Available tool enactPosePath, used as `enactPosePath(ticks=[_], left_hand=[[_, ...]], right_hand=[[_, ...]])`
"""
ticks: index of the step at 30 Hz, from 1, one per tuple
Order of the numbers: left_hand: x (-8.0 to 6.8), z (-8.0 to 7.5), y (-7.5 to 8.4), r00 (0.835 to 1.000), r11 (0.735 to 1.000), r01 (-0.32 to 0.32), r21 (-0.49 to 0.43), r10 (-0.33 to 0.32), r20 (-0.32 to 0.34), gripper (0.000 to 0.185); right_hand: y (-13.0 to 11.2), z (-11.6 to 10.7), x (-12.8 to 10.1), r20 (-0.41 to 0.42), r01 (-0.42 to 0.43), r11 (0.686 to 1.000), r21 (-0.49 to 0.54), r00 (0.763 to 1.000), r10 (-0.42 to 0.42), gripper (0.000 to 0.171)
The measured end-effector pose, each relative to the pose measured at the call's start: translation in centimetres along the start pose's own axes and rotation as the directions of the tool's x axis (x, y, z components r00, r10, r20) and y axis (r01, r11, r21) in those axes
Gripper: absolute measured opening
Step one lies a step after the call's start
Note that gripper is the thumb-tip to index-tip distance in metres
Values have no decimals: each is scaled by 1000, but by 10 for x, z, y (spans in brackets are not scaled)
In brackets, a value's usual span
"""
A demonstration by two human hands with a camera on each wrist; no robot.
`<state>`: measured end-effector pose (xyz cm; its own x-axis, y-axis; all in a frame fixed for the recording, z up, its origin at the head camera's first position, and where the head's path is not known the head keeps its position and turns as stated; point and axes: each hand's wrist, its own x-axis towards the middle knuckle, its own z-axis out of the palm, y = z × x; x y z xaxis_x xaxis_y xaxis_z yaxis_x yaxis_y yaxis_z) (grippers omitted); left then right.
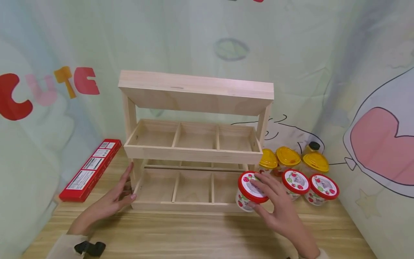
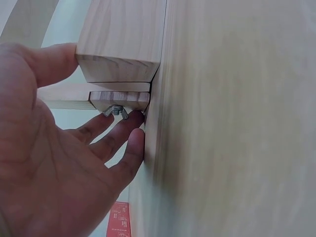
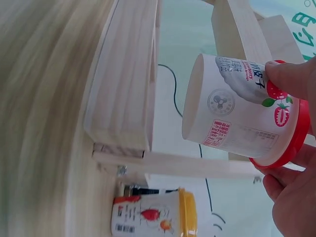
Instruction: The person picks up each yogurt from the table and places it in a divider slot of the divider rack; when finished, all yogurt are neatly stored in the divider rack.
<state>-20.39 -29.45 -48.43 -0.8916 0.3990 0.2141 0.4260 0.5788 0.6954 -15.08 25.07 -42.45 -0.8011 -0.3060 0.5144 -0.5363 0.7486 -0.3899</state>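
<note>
A tiered wooden rack [image 1: 194, 154] with divided trays stands on the table. My left hand [image 1: 111, 198] rests at its lower left end; in the left wrist view the thumb touches the tray's corner and the fingers lie by a wing nut [image 2: 116, 110] on the upright. My right hand [image 1: 278, 205] grips a white tub [image 3: 237, 103] with a red lid and strawberry print, thumb on its side and fingers about the lid. The tub is held at the right front of the lower tray [image 1: 194, 207], its base off the table in the right wrist view.
Two more red-lidded tubs [image 1: 295, 181] stand right of the rack. Behind them are several yellow-lidded tubs [image 1: 288, 156] and a black-capped bottle [image 1: 313, 145]. A flat red box [image 1: 92, 171] lies at the left. Printed curtains [image 1: 194, 36] hang behind and at both sides.
</note>
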Motion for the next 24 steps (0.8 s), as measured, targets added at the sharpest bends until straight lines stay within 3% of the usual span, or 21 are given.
enactPosePath(ticks=[5, 15, 24], left_hand=[[0, 2, -2, 1000, 1000, -2, -1, 2, -1, 113], [-1, 4, -6, 1000, 1000, 27, 0, -27, 7, 114], [0, 2, -4, 1000, 1000, -6, 16, 6, -12, 113]], right_hand=[[-7, 8, 10, -3, 33, 998, 52, 999, -33, 76], [-21, 32, 36, 8, 192, 979, 65, 981, -193, 71], [-36, 55, 52, 25, 221, 970, 103, 974, -224, 67]])
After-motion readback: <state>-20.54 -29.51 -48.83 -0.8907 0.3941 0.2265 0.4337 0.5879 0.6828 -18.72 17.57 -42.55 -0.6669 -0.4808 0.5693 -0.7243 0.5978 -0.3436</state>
